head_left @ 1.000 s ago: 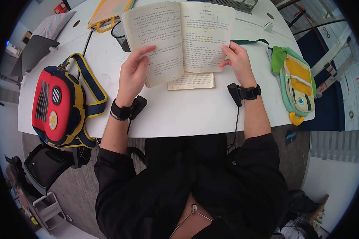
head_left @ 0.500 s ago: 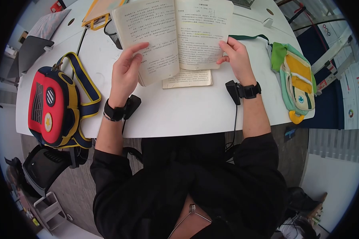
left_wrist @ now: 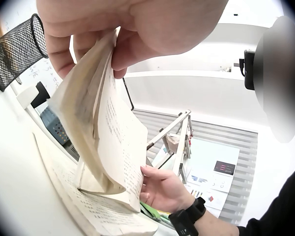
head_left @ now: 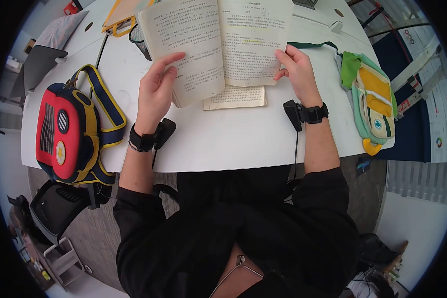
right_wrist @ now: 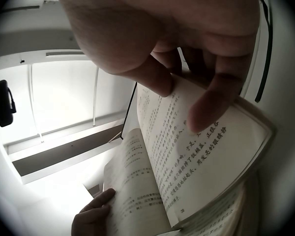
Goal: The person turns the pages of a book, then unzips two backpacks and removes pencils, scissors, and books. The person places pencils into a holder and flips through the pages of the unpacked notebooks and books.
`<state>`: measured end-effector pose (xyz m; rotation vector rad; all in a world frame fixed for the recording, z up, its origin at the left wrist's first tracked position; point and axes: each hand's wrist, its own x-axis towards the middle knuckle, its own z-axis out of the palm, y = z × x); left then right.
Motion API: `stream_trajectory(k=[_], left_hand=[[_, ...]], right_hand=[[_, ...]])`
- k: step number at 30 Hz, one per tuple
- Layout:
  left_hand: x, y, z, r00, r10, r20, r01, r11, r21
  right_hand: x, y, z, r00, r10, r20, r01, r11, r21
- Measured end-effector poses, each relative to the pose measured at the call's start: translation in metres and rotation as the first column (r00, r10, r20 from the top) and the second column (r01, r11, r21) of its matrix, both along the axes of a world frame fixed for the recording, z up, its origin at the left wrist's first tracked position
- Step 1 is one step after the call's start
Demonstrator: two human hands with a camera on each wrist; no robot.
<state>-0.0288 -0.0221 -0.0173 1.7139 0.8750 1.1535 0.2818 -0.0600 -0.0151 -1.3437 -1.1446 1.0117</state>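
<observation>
An open book (head_left: 198, 47) with printed pages and yellow-highlighted lines is held tilted above the table. At its left edge the left hand (head_left: 156, 92) grips it, thumb on the page and fingers behind, as the left wrist view shows. The right hand (head_left: 299, 77) pinches the right edge, its thumb on the page in the right wrist view (right_wrist: 172, 44). Beneath the held book a second open book (head_left: 236, 99) lies on the table, partly covered.
A red and navy backpack (head_left: 64, 134) lies on the white table (head_left: 223, 144) at the left, a green and yellow bag (head_left: 375, 104) at the right. Behind the book are a black mesh holder (head_left: 138, 39) and an orange-edged folder (head_left: 126, 15). Cables hang from both wrist devices.
Since a second ago, the left hand and the held book have shifted slightly left and up in the head view. Both hands keep their hold, and the same pages show.
</observation>
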Motion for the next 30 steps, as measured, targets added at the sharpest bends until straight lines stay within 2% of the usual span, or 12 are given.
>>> stream_trajectory(k=[14, 22, 30], left_hand=[[-0.0007, 0.0003, 0.0002, 1.000, 0.009, -0.003, -0.009, 1.000, 0.020], [-0.0035, 0.0017, -0.0002, 0.997, 0.042, -0.066, -0.033, 0.990, 0.141], [-0.0015, 0.0010, 0.0013, 0.993, 0.094, -0.068, -0.083, 0.986, 0.145]], right_hand=[[-0.0007, -0.0006, 0.0000, 0.999, -0.042, 0.017, 0.041, 0.997, 0.069], [0.0002, -0.0008, -0.0015, 0.998, -0.052, 0.033, 0.048, 0.993, 0.112], [-0.0002, -0.0018, -0.0004, 0.997, -0.052, 0.048, 0.046, 0.991, 0.128]])
